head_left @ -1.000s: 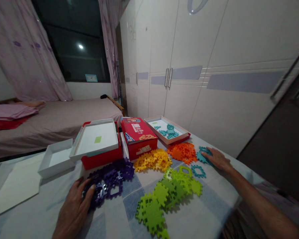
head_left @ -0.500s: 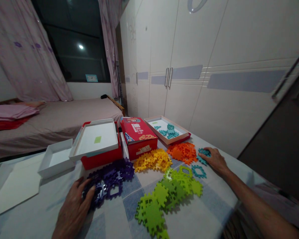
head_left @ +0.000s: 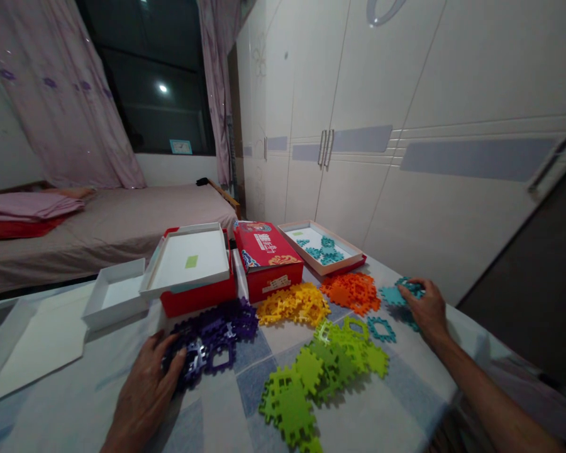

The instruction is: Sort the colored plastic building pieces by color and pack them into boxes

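Note:
My left hand (head_left: 148,377) rests against the left end of a pile of dark purple gear-shaped plastic pieces (head_left: 217,336), its thumb and fingers apart around the edge; some fingertips are hidden. On the right, my right hand (head_left: 428,309) has its fingers curled over several teal gear pieces (head_left: 395,297), partly covering them. A square teal piece with a hole (head_left: 381,328) lies apart, just left of that hand. Between the hands are heaps of lime green pieces (head_left: 295,402), yellow pieces (head_left: 295,305) and orange pieces (head_left: 351,292).
Behind the heaps stand a red printed box (head_left: 276,280), a white tray on a red box (head_left: 188,251) and a shallow tray (head_left: 321,270) holding teal pieces. A white open box (head_left: 116,308) and cream card (head_left: 47,349) lie left. A wardrobe (head_left: 372,201) flanks the table.
My right hand has shifted to the right, and teal pieces under it have moved along and spread. The square teal piece stays put. My left hand keeps its place at the purple pile.

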The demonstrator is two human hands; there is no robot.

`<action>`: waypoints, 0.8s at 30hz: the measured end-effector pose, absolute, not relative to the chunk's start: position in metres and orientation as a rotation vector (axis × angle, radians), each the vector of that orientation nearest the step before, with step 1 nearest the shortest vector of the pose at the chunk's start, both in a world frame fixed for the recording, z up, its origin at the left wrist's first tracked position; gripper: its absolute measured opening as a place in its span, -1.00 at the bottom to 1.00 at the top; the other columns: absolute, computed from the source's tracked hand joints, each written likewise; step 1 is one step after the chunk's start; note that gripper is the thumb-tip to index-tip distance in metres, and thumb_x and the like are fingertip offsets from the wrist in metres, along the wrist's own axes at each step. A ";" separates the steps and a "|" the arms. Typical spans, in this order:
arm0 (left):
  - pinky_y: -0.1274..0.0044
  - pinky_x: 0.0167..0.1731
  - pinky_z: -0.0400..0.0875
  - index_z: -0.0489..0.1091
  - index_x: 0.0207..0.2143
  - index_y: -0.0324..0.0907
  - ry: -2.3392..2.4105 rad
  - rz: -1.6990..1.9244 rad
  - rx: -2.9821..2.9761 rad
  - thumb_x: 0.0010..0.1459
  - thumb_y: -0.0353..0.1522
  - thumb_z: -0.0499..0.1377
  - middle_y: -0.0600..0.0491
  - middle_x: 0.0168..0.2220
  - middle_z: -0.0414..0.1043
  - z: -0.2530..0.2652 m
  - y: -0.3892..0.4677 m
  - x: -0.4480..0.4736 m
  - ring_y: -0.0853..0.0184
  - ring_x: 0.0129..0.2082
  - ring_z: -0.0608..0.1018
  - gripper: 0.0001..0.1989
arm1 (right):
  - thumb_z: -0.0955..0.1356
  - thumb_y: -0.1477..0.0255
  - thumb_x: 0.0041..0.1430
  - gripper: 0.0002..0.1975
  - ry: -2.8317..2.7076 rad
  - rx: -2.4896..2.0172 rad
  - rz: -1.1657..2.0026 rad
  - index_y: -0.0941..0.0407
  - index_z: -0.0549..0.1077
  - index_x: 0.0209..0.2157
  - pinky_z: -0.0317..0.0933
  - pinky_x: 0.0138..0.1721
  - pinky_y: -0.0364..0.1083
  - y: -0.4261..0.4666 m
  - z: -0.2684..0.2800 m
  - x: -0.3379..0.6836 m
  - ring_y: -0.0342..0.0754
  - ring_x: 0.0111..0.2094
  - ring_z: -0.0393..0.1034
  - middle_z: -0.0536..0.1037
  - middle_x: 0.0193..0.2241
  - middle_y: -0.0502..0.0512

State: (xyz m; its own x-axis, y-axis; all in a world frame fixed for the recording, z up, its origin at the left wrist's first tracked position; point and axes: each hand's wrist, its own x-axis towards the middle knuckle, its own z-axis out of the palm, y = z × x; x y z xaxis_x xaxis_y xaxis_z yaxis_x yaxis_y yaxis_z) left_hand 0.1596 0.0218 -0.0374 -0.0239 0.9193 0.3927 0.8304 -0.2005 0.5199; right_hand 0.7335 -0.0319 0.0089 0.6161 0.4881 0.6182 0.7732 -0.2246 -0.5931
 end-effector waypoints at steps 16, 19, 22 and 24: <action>0.20 0.15 0.24 0.38 -0.08 -0.23 1.895 1.045 2.111 0.11 0.00 -0.11 -0.18 0.08 0.28 -0.034 0.020 0.162 0.03 0.14 0.35 -0.42 | 0.35 0.24 0.05 -0.47 -1.100 -2.006 -0.080 0.29 0.32 -0.01 0.16 -0.04 0.00 0.126 0.103 0.660 0.09 -0.07 0.27 0.41 -0.11 0.38; 0.19 0.14 0.25 0.38 -0.10 -0.24 1.899 1.042 2.100 0.11 -0.02 -0.10 -0.19 0.07 0.29 -0.033 0.020 0.164 0.03 0.12 0.36 -0.43 | 0.33 0.28 0.07 -0.53 -1.186 -2.074 -0.095 0.23 0.34 -0.02 0.15 0.00 0.03 0.091 0.078 0.675 0.13 -0.01 0.26 0.38 -0.05 0.37; 0.20 0.13 0.26 0.38 -0.10 -0.20 1.891 1.055 2.099 0.09 -0.02 -0.08 -0.16 0.06 0.30 -0.033 0.020 0.164 0.04 0.11 0.37 -0.46 | 0.27 0.20 0.10 -0.51 -1.208 -2.218 -0.147 0.17 0.34 0.01 0.18 -0.02 0.14 0.036 0.047 0.706 0.23 0.04 0.26 0.36 -0.02 0.38; 0.21 0.14 0.25 0.38 -0.11 -0.18 1.889 1.065 2.103 0.09 -0.02 -0.07 -0.14 0.06 0.29 -0.033 0.020 0.164 0.05 0.11 0.37 -0.48 | 0.26 0.12 0.07 -0.45 -1.180 -2.347 -0.158 0.15 0.34 0.03 0.19 -0.05 0.26 -0.001 0.027 0.728 0.32 0.07 0.24 0.38 -0.01 0.40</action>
State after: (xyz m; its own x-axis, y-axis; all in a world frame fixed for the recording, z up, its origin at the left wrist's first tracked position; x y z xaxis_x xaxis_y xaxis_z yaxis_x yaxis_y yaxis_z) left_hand 0.1636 0.0203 -0.0335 -0.0273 0.9099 0.4138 0.8251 -0.2132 0.5232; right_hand 0.7277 -0.0013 0.0272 0.6168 0.7194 0.3193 0.7781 -0.4962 -0.3852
